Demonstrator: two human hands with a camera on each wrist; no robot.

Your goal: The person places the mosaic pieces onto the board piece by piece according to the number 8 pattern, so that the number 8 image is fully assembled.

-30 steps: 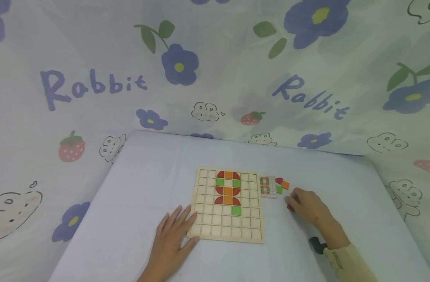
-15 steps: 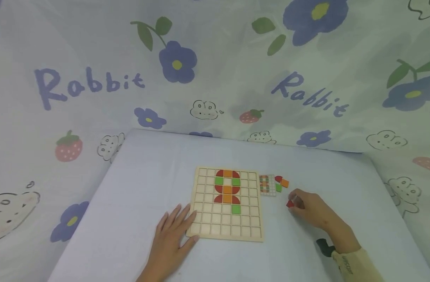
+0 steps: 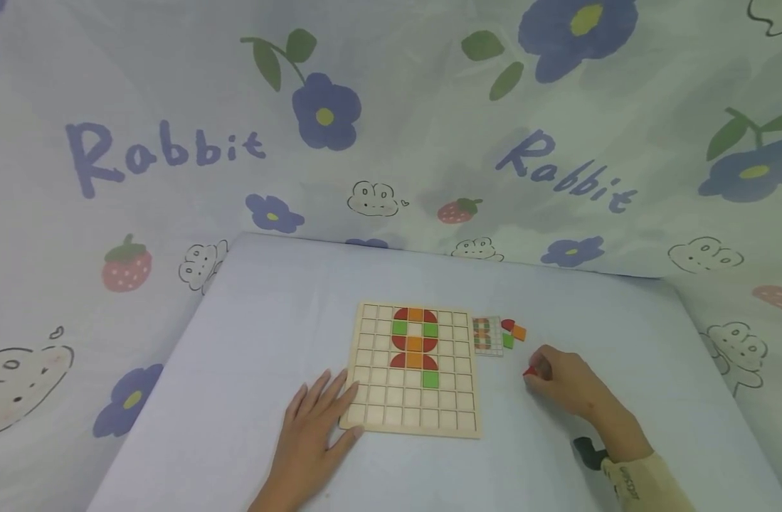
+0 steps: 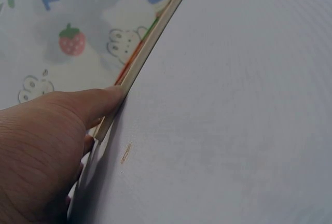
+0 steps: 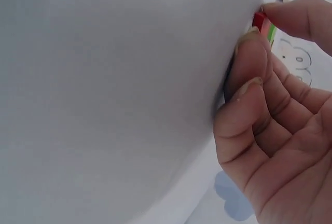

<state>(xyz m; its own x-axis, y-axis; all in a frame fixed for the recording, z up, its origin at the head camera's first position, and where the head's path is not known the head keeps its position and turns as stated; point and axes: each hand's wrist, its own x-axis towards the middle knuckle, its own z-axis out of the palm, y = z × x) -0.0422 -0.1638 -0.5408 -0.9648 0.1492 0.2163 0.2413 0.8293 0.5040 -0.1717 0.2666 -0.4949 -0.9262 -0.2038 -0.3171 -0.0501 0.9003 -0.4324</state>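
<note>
A square wooden grid board (image 3: 378, 398) lies on the table, with red, orange and green tiles set in its upper middle cells. My left hand (image 3: 310, 434) rests at its front left corner, fingers spread and fairly straight over the left edge. In the left wrist view the thumb (image 4: 101, 101) lies against the board's edge (image 4: 150, 45). Right of the board, my right hand (image 3: 563, 380) pinches a small red tile (image 3: 529, 371) between thumb and fingers, low over the table. The right wrist view shows that red tile (image 5: 259, 23) on edge at the fingertips, partly hidden.
A small pattern card (image 3: 493, 338) touches the board's right side. Beside it lie a loose green tile (image 3: 508, 341), an orange tile (image 3: 519, 333) and a red rounded tile (image 3: 508, 324). A printed cloth backdrop (image 3: 416, 156) stands behind the white table (image 3: 288, 306).
The right hand has shifted slightly right, turning the red tile in its fingers, so less of the tile shows now than half a second ago. The left hand and board stay put.
</note>
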